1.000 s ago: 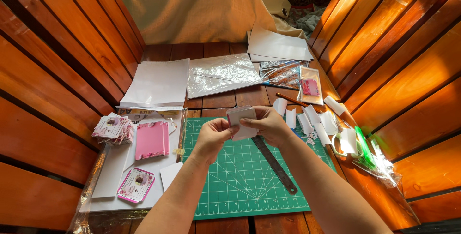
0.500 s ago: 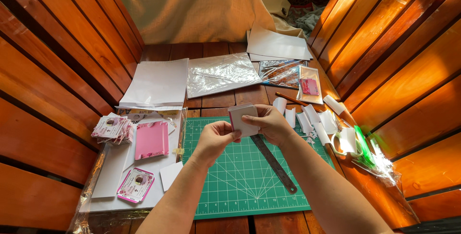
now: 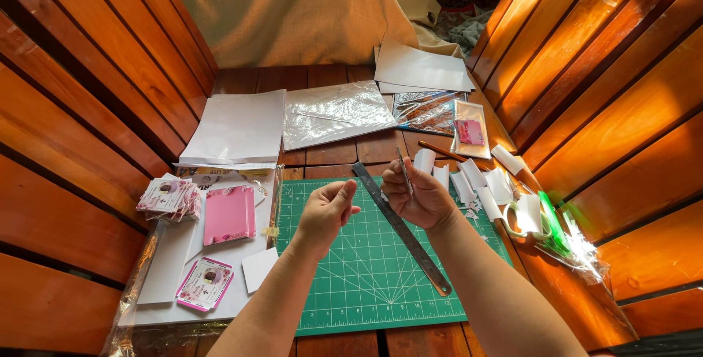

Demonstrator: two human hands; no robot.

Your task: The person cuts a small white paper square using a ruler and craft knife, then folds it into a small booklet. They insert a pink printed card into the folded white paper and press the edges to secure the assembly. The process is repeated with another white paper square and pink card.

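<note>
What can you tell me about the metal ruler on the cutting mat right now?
The metal ruler is a long, narrow, flat strip, dull grey and metallic-looking. It lies diagonally on the green cutting mat, its upper end near the mat's top edge and its lower end towards the mat's lower right. Its middle passes under the right hand, which hides part of it; whether the hand touches it cannot be told. The left hand is clear of it.

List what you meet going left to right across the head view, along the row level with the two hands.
Stack of small printed cards → pink card → left hand → metal ruler → right hand → white paper strips → green-handled scissors.
</note>
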